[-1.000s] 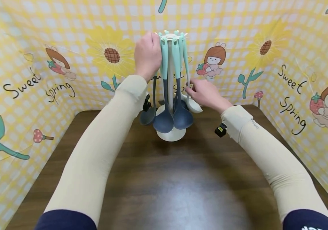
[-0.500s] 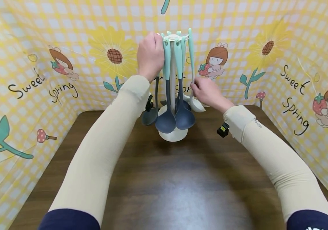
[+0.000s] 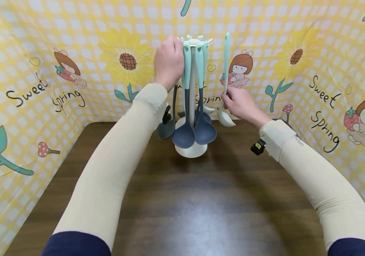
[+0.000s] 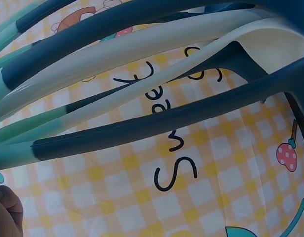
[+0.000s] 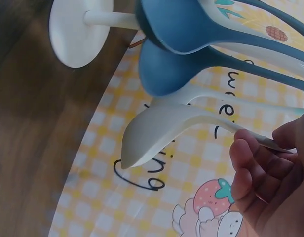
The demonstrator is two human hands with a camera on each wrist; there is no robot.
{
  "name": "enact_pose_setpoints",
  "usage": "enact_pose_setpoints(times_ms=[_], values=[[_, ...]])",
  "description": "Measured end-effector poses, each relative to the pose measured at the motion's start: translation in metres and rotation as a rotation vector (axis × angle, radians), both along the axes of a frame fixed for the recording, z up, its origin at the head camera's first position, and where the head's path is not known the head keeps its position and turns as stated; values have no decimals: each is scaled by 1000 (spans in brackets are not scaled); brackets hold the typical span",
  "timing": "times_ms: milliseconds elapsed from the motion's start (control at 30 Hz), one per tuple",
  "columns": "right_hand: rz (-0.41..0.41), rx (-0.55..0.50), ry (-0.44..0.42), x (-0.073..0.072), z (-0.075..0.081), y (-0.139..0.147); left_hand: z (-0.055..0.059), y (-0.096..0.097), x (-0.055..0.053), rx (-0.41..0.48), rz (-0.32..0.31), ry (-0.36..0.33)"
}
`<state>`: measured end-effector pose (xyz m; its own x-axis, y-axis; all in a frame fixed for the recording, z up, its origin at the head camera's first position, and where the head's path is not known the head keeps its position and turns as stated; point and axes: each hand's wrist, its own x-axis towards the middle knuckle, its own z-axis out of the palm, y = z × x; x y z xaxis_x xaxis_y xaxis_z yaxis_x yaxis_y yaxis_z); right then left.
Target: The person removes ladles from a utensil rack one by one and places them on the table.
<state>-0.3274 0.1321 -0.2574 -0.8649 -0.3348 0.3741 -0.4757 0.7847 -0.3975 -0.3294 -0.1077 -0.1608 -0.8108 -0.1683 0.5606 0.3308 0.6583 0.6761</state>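
Observation:
A white utensil rack [image 3: 191, 151] with a round base stands at the back of the table, hung with several mint-handled ladles. My left hand [image 3: 168, 62] is at the top left of the rack, fingers curled at its rim; their exact hold is hidden. In the left wrist view only part of the left hand [image 4: 7, 210] shows. My right hand [image 3: 241, 103] pinches a white ladle [image 3: 226, 119] low on its shaft, right of the rack. It is held upright, mint handle up, apart from the rack. In the right wrist view, thumb and fingers close round its shaft, the white bowl [image 5: 154, 131] beyond them.
Dark blue ladles [image 3: 183, 136] hang at the rack's front, with another dark ladle [image 3: 166, 129] at its left. Another white utensil [image 3: 209, 110] hangs behind them. Yellow checked cloth [image 3: 125, 21] walls the brown wooden table [image 3: 169, 199] at back and sides.
My right hand has lifted the white ladle off the rack's right side and moved it to the right, clear of the hooks. The left hand stays at the rack's top.

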Motion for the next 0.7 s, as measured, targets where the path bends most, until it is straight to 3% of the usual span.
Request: enact_pose_setpoints(times_ms=[400,700], values=[[-25,83,-34,12,-18,41,-1,3,-3,-18,8,10],[-64,183,-71,4,-46,77,-2,2,-5,-11,6,14]])
